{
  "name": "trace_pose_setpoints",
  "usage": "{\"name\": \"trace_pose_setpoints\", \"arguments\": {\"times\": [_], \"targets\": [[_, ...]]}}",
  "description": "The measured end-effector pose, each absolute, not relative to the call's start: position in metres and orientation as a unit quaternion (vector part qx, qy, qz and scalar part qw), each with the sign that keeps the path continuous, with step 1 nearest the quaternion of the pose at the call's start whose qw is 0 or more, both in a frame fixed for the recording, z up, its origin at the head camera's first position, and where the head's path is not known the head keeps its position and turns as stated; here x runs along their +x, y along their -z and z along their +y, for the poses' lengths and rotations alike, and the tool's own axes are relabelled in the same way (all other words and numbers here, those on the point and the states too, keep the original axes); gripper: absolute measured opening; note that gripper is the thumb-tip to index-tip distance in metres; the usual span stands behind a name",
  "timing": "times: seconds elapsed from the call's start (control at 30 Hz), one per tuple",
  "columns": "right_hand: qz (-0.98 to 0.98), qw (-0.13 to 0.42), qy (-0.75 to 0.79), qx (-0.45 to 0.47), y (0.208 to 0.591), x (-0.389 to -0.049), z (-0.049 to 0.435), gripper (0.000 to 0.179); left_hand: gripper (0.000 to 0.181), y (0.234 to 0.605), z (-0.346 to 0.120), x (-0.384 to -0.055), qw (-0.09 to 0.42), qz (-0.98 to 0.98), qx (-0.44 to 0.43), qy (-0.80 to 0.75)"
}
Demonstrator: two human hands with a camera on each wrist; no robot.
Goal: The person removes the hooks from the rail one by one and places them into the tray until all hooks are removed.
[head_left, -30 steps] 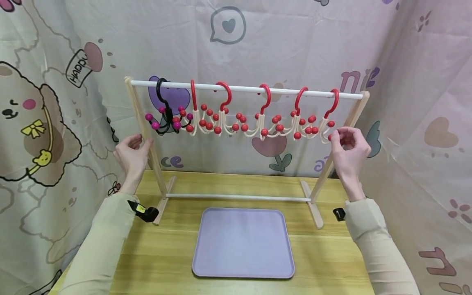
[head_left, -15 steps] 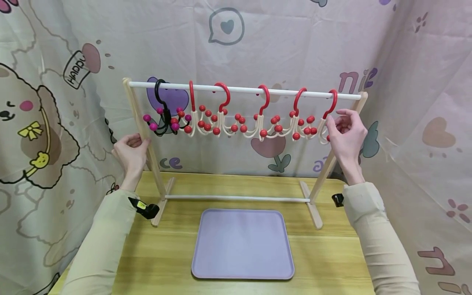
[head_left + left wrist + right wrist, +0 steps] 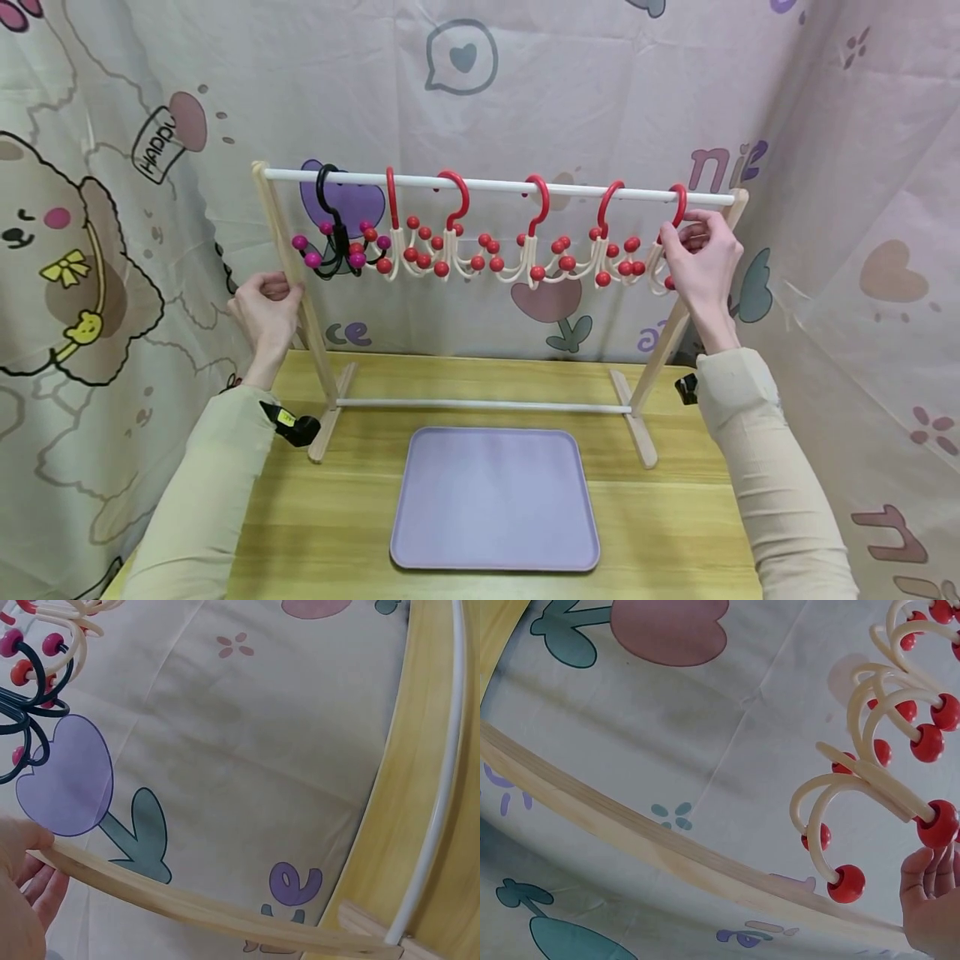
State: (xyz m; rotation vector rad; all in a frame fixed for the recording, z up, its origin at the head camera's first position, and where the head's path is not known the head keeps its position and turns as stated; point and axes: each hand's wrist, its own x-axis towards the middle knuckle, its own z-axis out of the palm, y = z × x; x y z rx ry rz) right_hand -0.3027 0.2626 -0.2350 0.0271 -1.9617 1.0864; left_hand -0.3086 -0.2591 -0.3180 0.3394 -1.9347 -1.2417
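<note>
A wooden rack with a white upper rod (image 3: 495, 186) carries several hangers. The leftmost hanger (image 3: 340, 237) is black with magenta balls; the others have red hooks, cream prongs and red balls. My left hand (image 3: 267, 307) pinches the rack's left post (image 3: 180, 904) between thumb and fingers. At the far right, my right hand (image 3: 703, 262) is raised to the hook (image 3: 678, 200) of the last cream hanger (image 3: 870, 780). Its thumb and bent fingers stand on either side of the hook's lower part, with a gap showing. That hanger still hangs from the rod.
A lilac tray (image 3: 495, 500) lies on the wooden table (image 3: 315, 525) in front of the rack. Low between the posts runs a second white rod (image 3: 480, 406). Patterned cloth (image 3: 615, 83) hangs behind and at both sides.
My right hand has risen from beside the last hanger's prongs to its hook. The left hand keeps its hold on the post, and the hangers stay where they were.
</note>
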Motion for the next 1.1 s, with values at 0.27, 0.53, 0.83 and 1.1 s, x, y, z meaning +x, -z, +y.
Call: {"name": "trace_pose_setpoints", "arguments": {"times": [0.27,0.53,0.83,1.1], "targets": [[-0.806,0.419,-0.419,0.009,0.23,-0.303,0.262,0.04,0.024,0.318,-0.261,-0.308,0.414,-0.781,0.105,0.455],[-0.803,0.422,-0.421,0.013,0.228,-0.302,0.26,0.036,0.022,0.317,-0.262,-0.308,0.413,-0.781,0.105,0.457],[-0.798,0.437,-0.416,0.021,0.224,-0.301,0.257,0.035,0.022,0.317,-0.261,-0.308,0.414,-0.776,0.101,0.465],[-0.794,0.441,-0.417,0.028,0.221,-0.298,0.257,0.032,0.021,0.317,-0.262,-0.308,0.417,-0.777,0.099,0.461]]}}
